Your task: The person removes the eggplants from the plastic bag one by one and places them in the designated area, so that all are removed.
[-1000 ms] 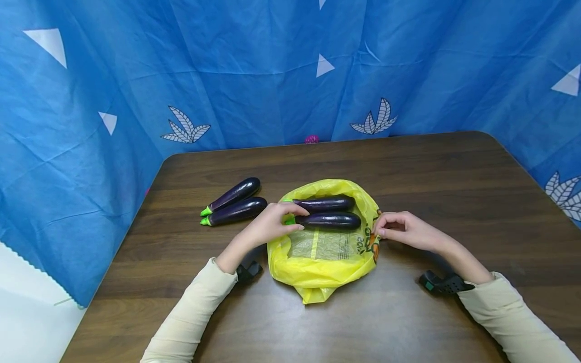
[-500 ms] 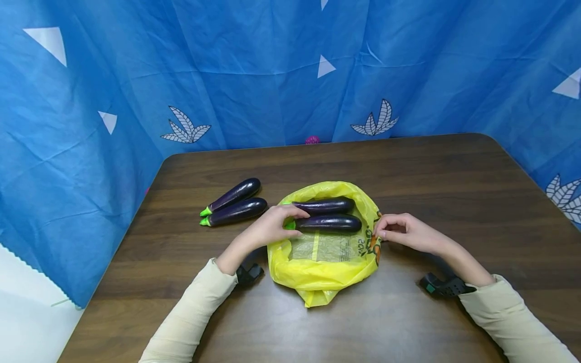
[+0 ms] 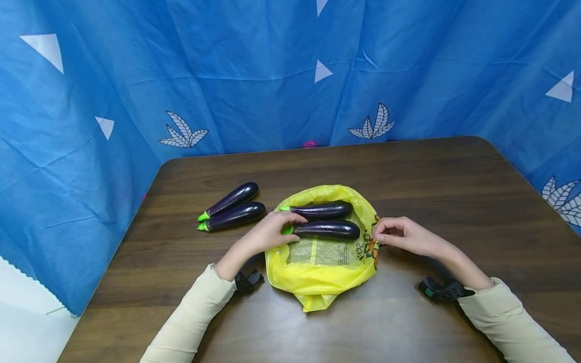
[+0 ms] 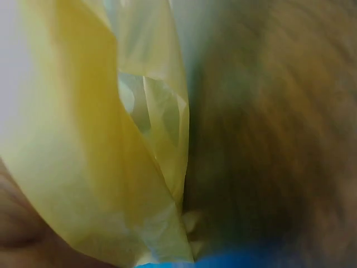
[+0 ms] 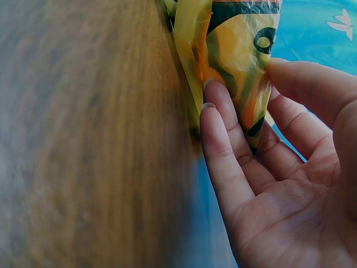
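Observation:
A yellow plastic bag (image 3: 317, 277) lies open on the table in the head view, with two dark purple eggplants inside. At the green stem end of the nearer eggplant (image 3: 329, 230), my left hand (image 3: 272, 232) holds its neck between thumb and fingers. The farther eggplant (image 3: 322, 209) lies just beyond it. My right hand (image 3: 404, 234) pinches the printed right rim of the bag. Up close in the right wrist view, the fingers (image 5: 220, 148) and thumb have the printed plastic (image 5: 240, 61) between them. Mostly yellow plastic (image 4: 100, 156) fills the left wrist view, hiding the left fingertips.
Two more eggplants (image 3: 238, 215) lie side by side on the wooden table (image 3: 431, 176), left of the bag, green ends toward the left. A blue patterned curtain (image 3: 272, 75) hangs behind the table's far edge.
The nearer eggplant in the bag has shifted slightly toward me, away from the farther one, with my left hand at its stem. My right hand has stayed at the rim.

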The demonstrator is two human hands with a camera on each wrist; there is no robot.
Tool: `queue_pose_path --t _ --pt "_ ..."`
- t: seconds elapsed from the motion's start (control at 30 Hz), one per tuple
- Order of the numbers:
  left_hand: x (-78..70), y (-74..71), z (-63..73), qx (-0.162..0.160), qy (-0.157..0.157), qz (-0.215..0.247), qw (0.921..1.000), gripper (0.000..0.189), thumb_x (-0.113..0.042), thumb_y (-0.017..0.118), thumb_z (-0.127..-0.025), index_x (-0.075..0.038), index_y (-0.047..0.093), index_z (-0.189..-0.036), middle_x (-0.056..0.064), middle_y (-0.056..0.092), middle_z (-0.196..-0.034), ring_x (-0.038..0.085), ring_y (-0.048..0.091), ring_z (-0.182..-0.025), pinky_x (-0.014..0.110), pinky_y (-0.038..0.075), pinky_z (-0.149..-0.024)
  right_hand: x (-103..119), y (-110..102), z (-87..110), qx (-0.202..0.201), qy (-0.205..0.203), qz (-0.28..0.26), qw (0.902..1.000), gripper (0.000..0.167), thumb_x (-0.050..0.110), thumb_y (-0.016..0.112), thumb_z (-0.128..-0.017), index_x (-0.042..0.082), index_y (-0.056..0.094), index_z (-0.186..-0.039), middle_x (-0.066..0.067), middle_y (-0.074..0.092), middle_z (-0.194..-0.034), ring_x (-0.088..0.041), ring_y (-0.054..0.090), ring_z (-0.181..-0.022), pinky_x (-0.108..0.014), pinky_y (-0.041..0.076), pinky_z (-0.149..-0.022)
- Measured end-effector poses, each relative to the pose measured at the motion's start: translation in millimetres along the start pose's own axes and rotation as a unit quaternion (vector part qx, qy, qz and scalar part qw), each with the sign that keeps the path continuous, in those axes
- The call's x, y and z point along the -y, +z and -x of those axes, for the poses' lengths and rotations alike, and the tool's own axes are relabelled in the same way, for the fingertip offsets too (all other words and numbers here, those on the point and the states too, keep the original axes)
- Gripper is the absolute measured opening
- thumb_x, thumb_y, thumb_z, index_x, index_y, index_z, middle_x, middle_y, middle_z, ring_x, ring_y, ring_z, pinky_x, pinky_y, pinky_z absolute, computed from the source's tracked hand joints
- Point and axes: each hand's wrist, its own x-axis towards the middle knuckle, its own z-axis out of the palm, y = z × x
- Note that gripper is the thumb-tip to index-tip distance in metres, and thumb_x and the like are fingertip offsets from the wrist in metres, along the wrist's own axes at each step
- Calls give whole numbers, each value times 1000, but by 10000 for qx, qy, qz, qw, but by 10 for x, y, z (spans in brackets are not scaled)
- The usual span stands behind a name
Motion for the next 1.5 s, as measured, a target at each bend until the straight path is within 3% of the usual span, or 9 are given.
queue_pose_path --t 0.47,0.63,0.7,0.9,1.3,1.5 --pt "-18 -95 -36 -118 62 239 9996 36 -14 69 -87 -7 62 -121 3 63 -114 13 57 -96 27 46 -80 33 -56 -41 -12 -52 58 10000 10 3 53 -95 5 62 -98 -6 60 -93 -18 55 -81 -29 50 -72" --pt "-11 -91 -21 -205 -53 520 9984 33 -16 68 -88 -9 63 -120 2 63 -112 10 55 -85 25 46 -77 32 -29 -9 -2 -73 56 10000 10 3 53 -95 6 62 -98 -6 60 -93 -17 55 -81 -29 50 -72" --pt "-10 -95 -12 -235 -99 623 9977 33 -16 67 -88 -10 64 -120 1 64 -112 9 52 -74 24 46 -73 32 -19 -1 19 -110 35 9999 10 2 52 -95 6 62 -98 -6 61 -93 -18 55 -81 -29 50 -72" --pt "-26 -141 9 -395 -34 762 9963 32 -15 66 -89 -8 65 -120 3 65 -111 6 31 -48 24 38 -53 29 -13 2 1 -147 22 9999 11 2 52 -95 7 62 -98 -6 61 -93 -18 55 -81 -29 50 -72" --pt "-67 -238 73 -493 -132 915 9945 31 -19 64 -90 -11 65 -120 1 66 -103 5 22 -43 24 32 -47 4 4 28 -3 -77 53 10000 11 3 53 -95 7 63 -98 -6 60 -93 -17 55 -83 -29 50 -73" --pt "-59 -302 129 -653 -177 1139 9912 28 -18 65 -90 -10 67 -117 -2 66 -95 11 35 -47 25 36 -50 -6 5 14 22 -109 17 9999 11 2 53 -95 6 62 -98 -6 60 -93 -17 55 -83 -29 50 -73"
